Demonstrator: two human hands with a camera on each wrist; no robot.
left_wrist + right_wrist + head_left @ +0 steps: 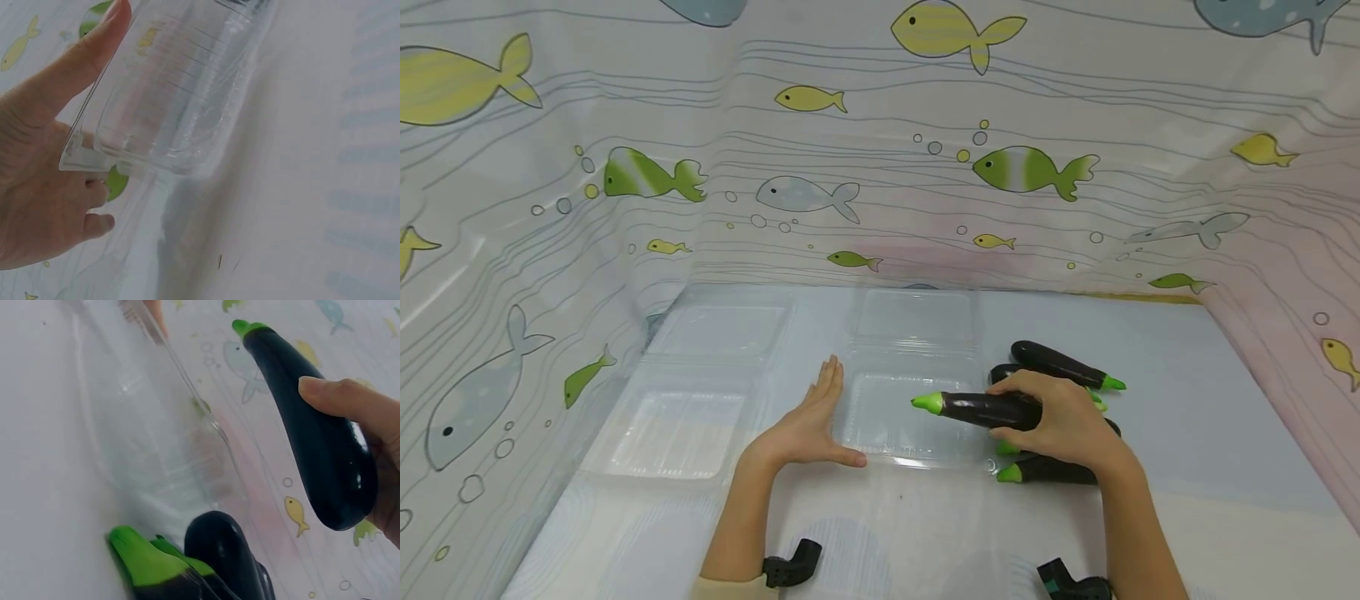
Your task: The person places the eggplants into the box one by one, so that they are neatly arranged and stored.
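Observation:
In the head view my right hand (1063,417) grips a dark eggplant (981,408) by its thick end, its green stem end pointing left over a clear plastic box (917,458). The right wrist view shows the thumb laid along this eggplant (306,431). My left hand (805,425) is at the left edge of the same box, thumb and fingers spread. In the left wrist view the thumb lies along the box's rim (94,106), other fingers beyond it. Several more eggplants (1056,360) lie in a pile under and around my right hand, partly hidden by it.
A second clear box (677,433) lies with its lid (722,329) folded back, left of my left hand. The middle box's lid (917,317) is also laid back. A fish-patterned sheet (880,125) rises behind and at both sides of the table.

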